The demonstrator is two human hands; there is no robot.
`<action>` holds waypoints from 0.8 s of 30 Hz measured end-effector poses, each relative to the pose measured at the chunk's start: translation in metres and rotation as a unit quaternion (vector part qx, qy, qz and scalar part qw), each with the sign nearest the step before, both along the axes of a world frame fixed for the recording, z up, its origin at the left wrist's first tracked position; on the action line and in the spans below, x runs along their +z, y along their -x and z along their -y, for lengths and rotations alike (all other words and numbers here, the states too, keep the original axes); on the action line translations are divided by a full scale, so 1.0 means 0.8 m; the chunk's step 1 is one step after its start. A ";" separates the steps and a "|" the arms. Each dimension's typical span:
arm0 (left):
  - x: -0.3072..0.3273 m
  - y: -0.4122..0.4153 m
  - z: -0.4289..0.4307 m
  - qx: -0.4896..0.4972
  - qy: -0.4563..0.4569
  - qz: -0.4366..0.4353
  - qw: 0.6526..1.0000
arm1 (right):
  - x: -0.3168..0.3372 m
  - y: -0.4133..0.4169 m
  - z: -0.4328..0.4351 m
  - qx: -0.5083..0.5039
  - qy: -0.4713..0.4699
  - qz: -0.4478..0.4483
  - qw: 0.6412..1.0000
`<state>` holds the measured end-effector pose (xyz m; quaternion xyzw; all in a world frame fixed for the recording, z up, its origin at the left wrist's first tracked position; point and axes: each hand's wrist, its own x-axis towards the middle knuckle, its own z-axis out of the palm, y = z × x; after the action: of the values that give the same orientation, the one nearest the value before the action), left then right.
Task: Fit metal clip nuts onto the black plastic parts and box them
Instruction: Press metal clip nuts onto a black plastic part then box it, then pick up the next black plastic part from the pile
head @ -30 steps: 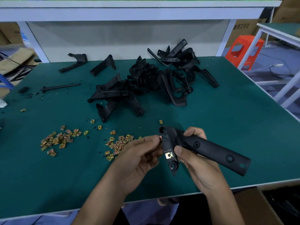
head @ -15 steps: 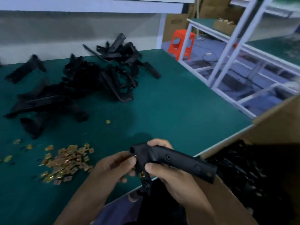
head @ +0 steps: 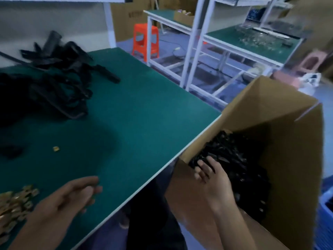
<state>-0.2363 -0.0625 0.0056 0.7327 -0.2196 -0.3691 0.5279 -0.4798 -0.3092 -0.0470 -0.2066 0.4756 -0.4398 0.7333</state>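
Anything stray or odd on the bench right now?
One clip nut lies alone on the green mat, well apart from the clip nut pile at the near left edge. The heap of black parts is loose but on the table. Nothing else stands out.

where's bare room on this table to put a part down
Free: the wide stretch of green table mat between the heap of black plastic parts and the edge beside the brown cardboard box. Crowded: that heap, and the brass metal clip nuts near left.
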 end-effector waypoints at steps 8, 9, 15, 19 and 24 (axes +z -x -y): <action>0.008 -0.019 -0.061 0.158 -0.002 -0.020 0.987 | 0.048 -0.216 -0.076 0.403 0.421 -0.156 0.798; 0.008 -0.020 -0.069 0.174 -0.005 -0.028 0.984 | 0.053 -0.248 -0.083 0.446 0.466 -0.180 0.742; 0.012 -0.016 -0.118 0.219 -0.032 -0.064 0.973 | 0.058 -0.403 -0.108 0.531 0.617 -0.333 0.475; 0.019 -0.012 -0.147 0.241 -0.033 -0.052 0.969 | 0.056 -0.428 -0.105 0.573 0.595 -0.346 0.445; 0.019 -0.014 -0.153 0.251 -0.053 -0.054 0.965 | 0.062 -0.433 -0.127 0.683 0.551 -0.237 0.416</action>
<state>-0.2248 0.0602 0.0209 0.7704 0.0196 -0.2750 0.5749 -0.1334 -0.2074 0.0022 -0.9193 -0.0123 0.1046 0.3791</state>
